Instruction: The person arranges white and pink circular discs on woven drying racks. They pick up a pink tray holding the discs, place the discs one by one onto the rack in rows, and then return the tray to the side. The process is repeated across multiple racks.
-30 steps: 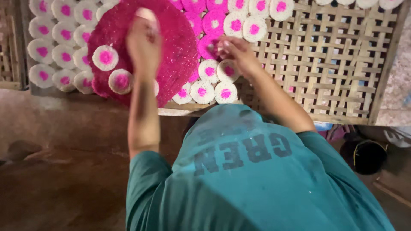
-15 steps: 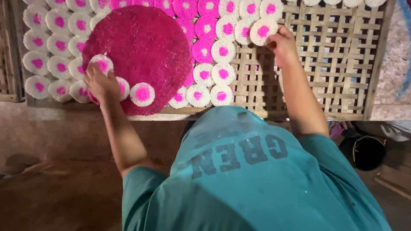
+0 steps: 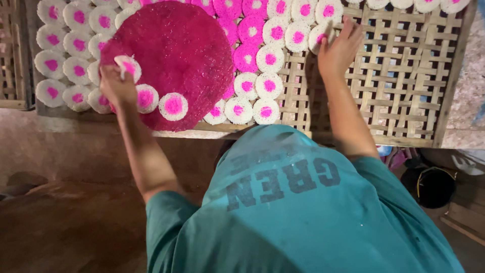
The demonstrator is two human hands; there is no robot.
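Note:
My left hand (image 3: 113, 85) pinches a small white disc with a pink centre (image 3: 127, 65) over the left edge of a large round magenta sheet (image 3: 177, 50). Two more small discs (image 3: 173, 106) lie on that sheet's lower edge beside the hand. My right hand (image 3: 339, 48) reaches to the far middle of the woven bamboo rack (image 3: 404, 81), its fingertips on another small disc (image 3: 320, 34) at the end of a row. Several rows of such discs cover the rack's left half; some are all pink.
A second bamboo rack (image 3: 10, 55) adjoins at the far left. A black bucket (image 3: 430, 186) stands on the ground at lower right. My teal shirt (image 3: 303, 217) fills the bottom of the view, with brown earth floor (image 3: 60, 222) to its left.
My left hand drew back from the top of the magenta sheet to its left edge and picked up a disc. My right hand carried a disc up and to the right along the rack.

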